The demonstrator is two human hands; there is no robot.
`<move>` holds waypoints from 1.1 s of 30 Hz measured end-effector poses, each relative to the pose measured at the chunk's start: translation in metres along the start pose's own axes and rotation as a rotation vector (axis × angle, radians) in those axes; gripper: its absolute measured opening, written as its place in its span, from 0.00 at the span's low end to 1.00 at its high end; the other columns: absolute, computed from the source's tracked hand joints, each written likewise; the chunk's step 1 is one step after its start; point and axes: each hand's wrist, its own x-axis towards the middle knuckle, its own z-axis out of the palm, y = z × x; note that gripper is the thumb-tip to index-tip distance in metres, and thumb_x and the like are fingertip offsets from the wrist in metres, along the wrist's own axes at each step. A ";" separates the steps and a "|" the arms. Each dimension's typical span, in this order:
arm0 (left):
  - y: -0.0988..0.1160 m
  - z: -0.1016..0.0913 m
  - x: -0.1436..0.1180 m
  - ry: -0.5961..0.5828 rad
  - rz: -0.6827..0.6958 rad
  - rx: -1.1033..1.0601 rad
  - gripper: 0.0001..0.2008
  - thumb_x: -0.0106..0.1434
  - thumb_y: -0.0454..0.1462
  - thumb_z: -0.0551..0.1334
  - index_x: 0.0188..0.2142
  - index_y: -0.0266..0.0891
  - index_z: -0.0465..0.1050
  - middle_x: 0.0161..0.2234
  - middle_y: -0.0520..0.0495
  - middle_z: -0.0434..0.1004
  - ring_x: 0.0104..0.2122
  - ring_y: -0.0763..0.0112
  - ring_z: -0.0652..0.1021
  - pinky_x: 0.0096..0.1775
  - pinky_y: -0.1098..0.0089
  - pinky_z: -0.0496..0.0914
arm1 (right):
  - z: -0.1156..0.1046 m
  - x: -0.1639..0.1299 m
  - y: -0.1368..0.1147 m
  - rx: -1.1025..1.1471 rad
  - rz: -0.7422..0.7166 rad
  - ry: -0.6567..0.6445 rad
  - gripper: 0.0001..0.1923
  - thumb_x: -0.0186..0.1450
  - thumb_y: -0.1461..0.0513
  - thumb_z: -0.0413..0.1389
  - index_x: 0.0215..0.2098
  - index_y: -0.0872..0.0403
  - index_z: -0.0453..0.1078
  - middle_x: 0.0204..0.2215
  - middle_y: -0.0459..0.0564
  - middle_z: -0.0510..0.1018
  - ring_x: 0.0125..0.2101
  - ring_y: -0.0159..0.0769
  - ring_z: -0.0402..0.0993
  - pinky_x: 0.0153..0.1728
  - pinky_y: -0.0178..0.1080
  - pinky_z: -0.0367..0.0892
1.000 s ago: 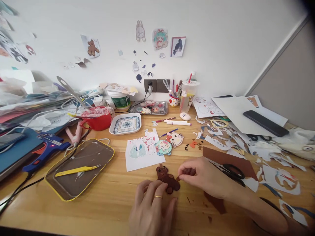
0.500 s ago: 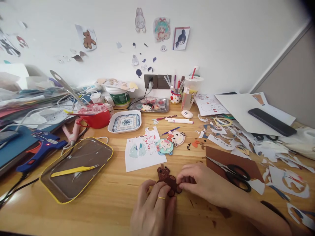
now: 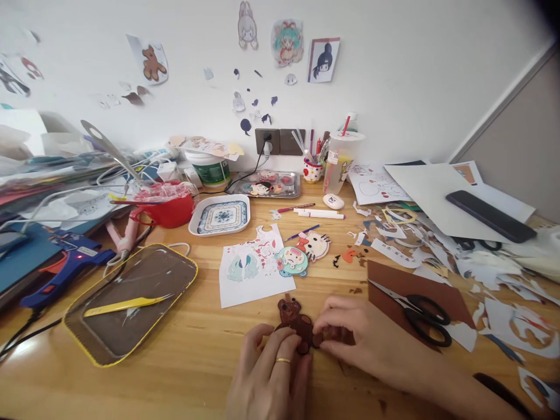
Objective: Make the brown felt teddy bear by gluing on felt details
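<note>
Wooden desk (image 3: pixel 184 373): brown bear cutout (image 3: pixel 298 319) flat, head pointing up-left; both hands pinching it, left hand (image 3: pixel 271 373), right hand (image 3: pixel 363 335).

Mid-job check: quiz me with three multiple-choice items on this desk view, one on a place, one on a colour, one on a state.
1. Where do the black-handled scissors lie?
A. on the brown card sheet
B. in the yellow-rimmed tray
C. in the patterned dish

2. What colour are the tweezers in the tray?
A. red
B. yellow
C. white

3. How is the brown bear cutout held?
A. lifted in the air
B. lying untouched
C. on the desk, under both hands' fingertips

Answers:
1 A, they rest on the brown card.
2 B, they are plainly yellow.
3 C, the left hand and right hand meet on it against the wood.
</note>
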 end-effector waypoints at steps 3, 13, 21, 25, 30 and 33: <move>-0.001 0.001 -0.001 -0.002 0.003 0.001 0.11 0.50 0.33 0.64 0.36 0.40 0.70 0.35 0.54 0.77 0.36 0.66 0.70 0.37 0.70 0.68 | 0.003 0.001 0.002 0.006 0.006 0.002 0.07 0.58 0.68 0.52 0.31 0.52 0.70 0.29 0.44 0.69 0.27 0.28 0.64 0.29 0.30 0.59; -0.004 0.002 -0.001 0.006 0.044 0.013 0.10 0.49 0.33 0.65 0.33 0.41 0.72 0.34 0.54 0.77 0.38 0.65 0.71 0.39 0.69 0.68 | 0.002 0.000 0.003 0.029 0.030 -0.004 0.07 0.57 0.69 0.53 0.30 0.52 0.69 0.28 0.43 0.69 0.27 0.28 0.64 0.29 0.30 0.59; -0.005 0.003 -0.003 0.019 0.056 0.035 0.11 0.48 0.35 0.66 0.34 0.41 0.72 0.35 0.53 0.77 0.39 0.64 0.71 0.39 0.70 0.68 | 0.002 0.001 0.004 0.032 0.031 -0.001 0.07 0.56 0.68 0.53 0.31 0.52 0.69 0.28 0.42 0.69 0.27 0.27 0.65 0.28 0.30 0.59; -0.003 0.002 -0.002 0.014 0.042 0.022 0.12 0.48 0.35 0.66 0.34 0.38 0.71 0.35 0.52 0.77 0.39 0.65 0.71 0.39 0.70 0.68 | 0.000 0.002 0.003 0.063 0.042 -0.001 0.07 0.56 0.69 0.53 0.30 0.52 0.69 0.27 0.42 0.70 0.26 0.27 0.65 0.28 0.30 0.59; -0.002 -0.005 -0.003 0.114 0.001 -0.019 0.11 0.49 0.31 0.64 0.34 0.39 0.68 0.31 0.50 0.77 0.37 0.65 0.71 0.38 0.68 0.66 | -0.006 0.004 -0.003 0.085 0.081 0.084 0.04 0.57 0.66 0.54 0.29 0.53 0.70 0.27 0.43 0.71 0.28 0.29 0.66 0.29 0.31 0.60; -0.007 -0.011 -0.005 0.161 -0.075 -0.020 0.08 0.52 0.28 0.61 0.32 0.39 0.68 0.28 0.49 0.76 0.36 0.64 0.70 0.38 0.65 0.64 | -0.004 0.008 -0.002 0.094 0.061 0.164 0.06 0.59 0.66 0.51 0.29 0.52 0.70 0.28 0.44 0.72 0.29 0.30 0.67 0.30 0.31 0.61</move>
